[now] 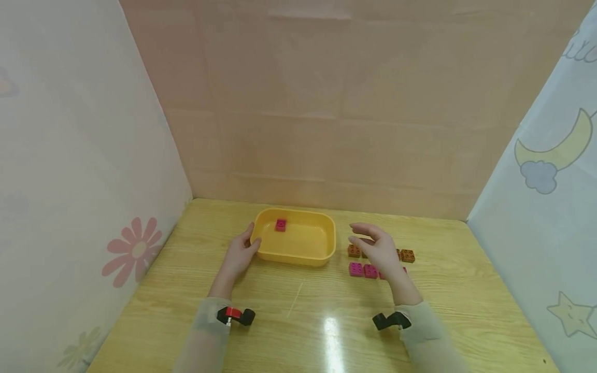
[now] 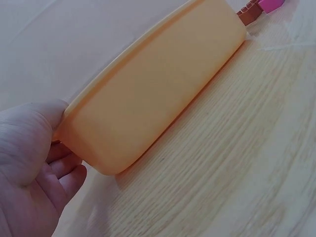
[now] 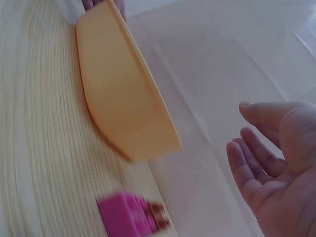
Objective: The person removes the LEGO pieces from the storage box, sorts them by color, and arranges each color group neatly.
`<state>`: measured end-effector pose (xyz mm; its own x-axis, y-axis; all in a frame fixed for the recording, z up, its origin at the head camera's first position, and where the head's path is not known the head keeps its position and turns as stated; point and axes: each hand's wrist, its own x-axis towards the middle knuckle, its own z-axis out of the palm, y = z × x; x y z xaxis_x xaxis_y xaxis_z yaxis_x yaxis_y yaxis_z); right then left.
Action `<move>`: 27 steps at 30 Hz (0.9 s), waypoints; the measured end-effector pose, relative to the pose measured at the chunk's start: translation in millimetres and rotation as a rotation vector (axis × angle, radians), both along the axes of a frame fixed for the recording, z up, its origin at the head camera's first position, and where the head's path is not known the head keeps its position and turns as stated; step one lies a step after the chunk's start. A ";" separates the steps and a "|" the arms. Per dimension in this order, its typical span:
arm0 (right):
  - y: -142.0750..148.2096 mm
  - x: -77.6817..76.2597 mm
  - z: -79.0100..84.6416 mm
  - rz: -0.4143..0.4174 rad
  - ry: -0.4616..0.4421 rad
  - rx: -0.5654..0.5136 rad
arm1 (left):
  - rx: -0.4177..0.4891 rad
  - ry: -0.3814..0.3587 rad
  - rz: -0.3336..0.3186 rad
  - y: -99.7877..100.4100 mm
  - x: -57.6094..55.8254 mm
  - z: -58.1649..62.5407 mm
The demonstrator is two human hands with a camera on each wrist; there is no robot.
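Observation:
A shallow yellow plastic tray point(image 1: 295, 258) sits on the table with one dark pink building block point(image 1: 281, 225) in its far left part. My left hand point(image 1: 240, 255) grips the tray's left end, the thumb at the rim and the fingers against the outer wall, as the left wrist view also shows. To the right of the tray my right hand point(image 1: 381, 253) hovers above two rows of blocks, thumb and fingers apart and nothing between them. Orange-brown blocks point(image 1: 354, 250) make the far row, pink blocks point(image 1: 356, 269) the near one. This hand hides part of both rows.
The wood-grain table point(image 1: 280, 321) ends at a beige back sheet point(image 1: 298, 129). Pale printed sheets stand at the left point(image 1: 70, 129) and right point(image 1: 527, 217) sides. Each wrist wears a black strapped device.

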<state>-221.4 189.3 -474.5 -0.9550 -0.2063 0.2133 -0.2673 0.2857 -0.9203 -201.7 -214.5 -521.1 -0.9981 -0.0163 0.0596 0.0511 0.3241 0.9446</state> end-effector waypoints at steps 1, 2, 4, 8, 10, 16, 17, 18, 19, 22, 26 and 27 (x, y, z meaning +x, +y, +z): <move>-9.0 -1.5 0.0 0.014 0.003 -0.004 | -0.004 -0.004 -0.001 0.7 -0.4 0.1; -17.5 -2.8 -0.1 0.031 0.003 -0.014 | -0.017 -0.005 -0.002 1.3 -0.5 0.6; -33.8 -4.7 -0.1 0.063 0.001 -0.016 | -0.038 -0.010 -0.005 2.4 -0.6 1.7; -64.4 -8.9 1.0 0.129 -0.008 0.018 | -0.072 -0.016 -0.001 3.5 -0.4 3.5; -79.1 -11.6 1.9 0.156 -0.023 0.049 | -0.081 -0.016 0.002 3.7 -0.4 4.1; -114.6 -23.5 0.3 0.239 -0.088 0.134 | -0.101 -0.007 -0.003 3.4 0.7 5.4; -119.4 -26.6 -1.0 0.251 -0.095 0.145 | -0.105 -0.004 -0.006 3.4 1.0 5.5; -123.8 -29.7 -2.3 0.260 -0.103 0.153 | -0.108 -0.003 -0.008 3.3 1.4 5.5; -128.2 -32.8 -3.1 0.265 -0.110 0.158 | -0.109 -0.002 -0.008 3.4 1.5 5.4; -141.2 -41.9 -4.8 0.262 -0.146 0.160 | -0.103 0.000 -0.005 2.9 2.3 5.0; -157.3 -54.0 -8.3 0.226 -0.165 0.165 | -0.112 0.004 0.008 1.7 2.4 4.4; -161.0 -57.4 -10.5 0.218 -0.160 0.165 | -0.120 0.005 0.009 1.4 2.3 4.4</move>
<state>-278.8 28.3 -485.0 -0.9032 -0.4290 0.0106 -0.1942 0.3866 -0.9016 -199.4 -213.1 -516.7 -0.9976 -0.0180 0.0670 0.0525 0.4357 0.8986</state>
